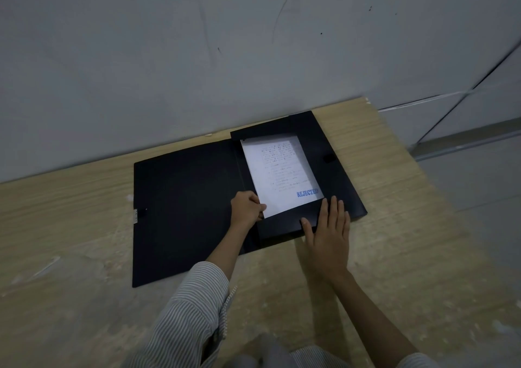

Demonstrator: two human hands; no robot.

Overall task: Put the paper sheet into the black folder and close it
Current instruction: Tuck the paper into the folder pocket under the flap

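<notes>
The black folder (183,207) lies open on the wooden table, its cover spread to the left. A white paper sheet (277,170) with a blue "REJECTED" stamp rests in the right half, tucked under the top, right and bottom flaps. My left hand (246,205) pinches the sheet's near left corner. My right hand (328,233) lies flat, fingers spread, pressing on the folder's bottom flap just below the sheet.
The wooden table (70,226) runs against a grey wall (169,57). Its right edge drops to a grey floor (479,176). A small clasp (136,215) sits on the folder cover's left edge. Striped sleeves show at the bottom.
</notes>
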